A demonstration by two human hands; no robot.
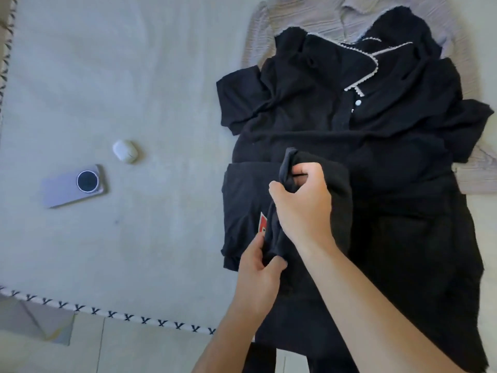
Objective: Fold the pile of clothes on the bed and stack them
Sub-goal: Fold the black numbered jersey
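A black garment with a red and white print (243, 211) lies partly folded on the right half of the bed, on top of other dark clothes. My right hand (304, 203) grips a bunched fold of its cloth near the top. Lower down, my left hand (258, 270) pinches the same fold at its near end. Behind it lies a black collared top with white trim and a button (336, 103). A beige ribbed shirt (304, 17) is spread underneath at the back. More black cloth (416, 251) spreads to the right and hangs over the bed's near edge.
A phone (75, 185) lies face down on the grey-green bedsheet (161, 76) at the left, with a white earbud case (125, 151) just behind it. The bed's patterned edge (113, 314) runs along the near left, with floor below.
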